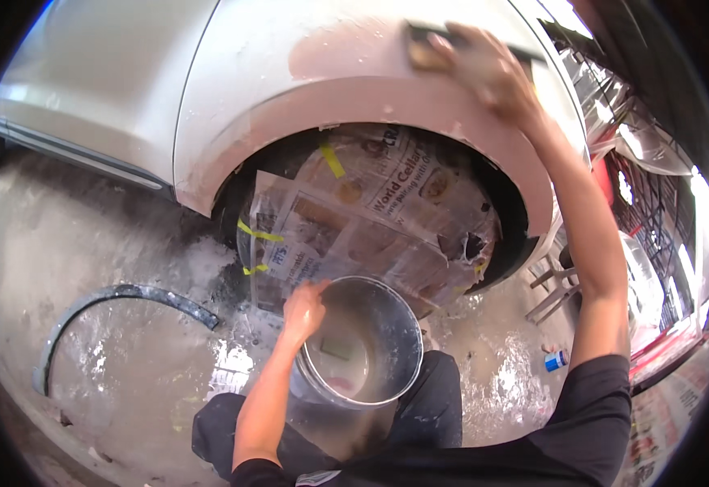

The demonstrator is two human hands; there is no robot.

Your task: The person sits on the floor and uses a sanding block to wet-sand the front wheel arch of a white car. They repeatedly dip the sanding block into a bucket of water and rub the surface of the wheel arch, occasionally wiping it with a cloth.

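Note:
My right hand (488,73), blurred by motion, is closed on a long dark sanding block (426,55) with a tan part showing. The block lies against the white car panel above the wheel arch (289,109), which is covered in pinkish primer or filler. A primer patch (338,50) shows just left of the block. Low in front of me, my left hand (304,312) grips the rim of a grey bucket (415,341). Cloudy water (358,365) stands in the bucket, with a small greenish rectangular piece (337,349) in it.
Newspaper (363,211) held by yellow tape masks the wheel. A curved dark trim strip (127,292) lies on the wet, dusty floor at left. To the right are a small stool (553,288), a blue can (556,359) and plastic-wrapped parts (643,276).

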